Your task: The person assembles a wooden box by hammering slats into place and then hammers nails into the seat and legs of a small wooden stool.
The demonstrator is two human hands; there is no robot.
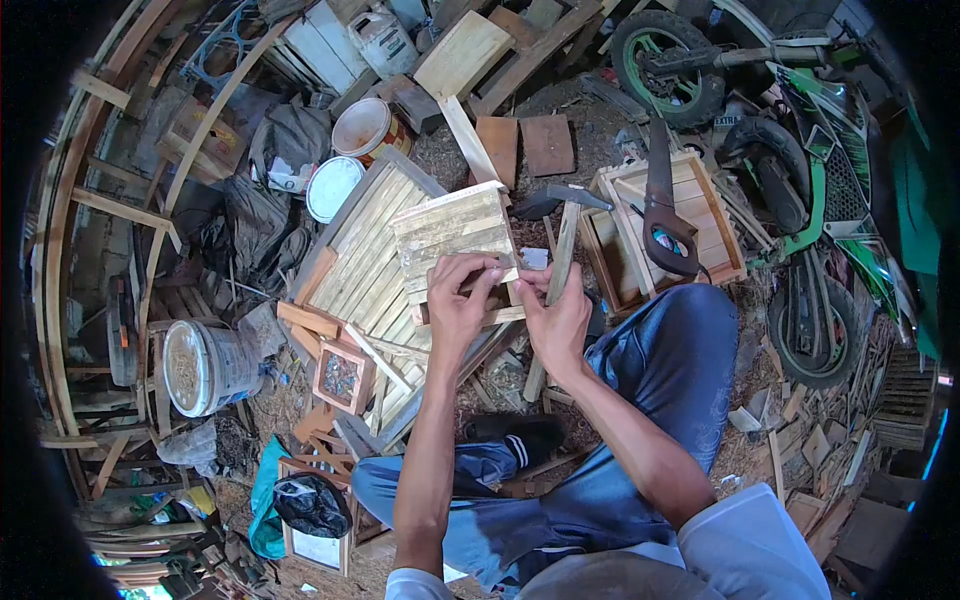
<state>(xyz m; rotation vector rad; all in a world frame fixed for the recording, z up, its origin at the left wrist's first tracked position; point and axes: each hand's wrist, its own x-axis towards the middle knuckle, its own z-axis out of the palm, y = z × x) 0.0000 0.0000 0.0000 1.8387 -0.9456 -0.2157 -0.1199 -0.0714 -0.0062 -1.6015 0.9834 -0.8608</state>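
Observation:
A small box of pale wooden slats [455, 235] rests tilted on a larger slatted wooden panel [365, 240]. My left hand [460, 300] is at the box's near edge, thumb and fingertips pinched together; whatever is between them is too small to make out. My right hand [556, 325] is closed around the wooden handle of a hammer [564, 245], its dark head pointing away from me. The thumb and index finger of that hand reach toward the box's near right corner, close to the left fingertips.
On the right lies a wooden crate [715, 215] with a handsaw [660, 205] on top, beside a green motorbike [820, 190]. A small box of nails or screws [341, 377] sits left of the panel. Buckets [335, 190] and wood scraps [548, 145] lie around.

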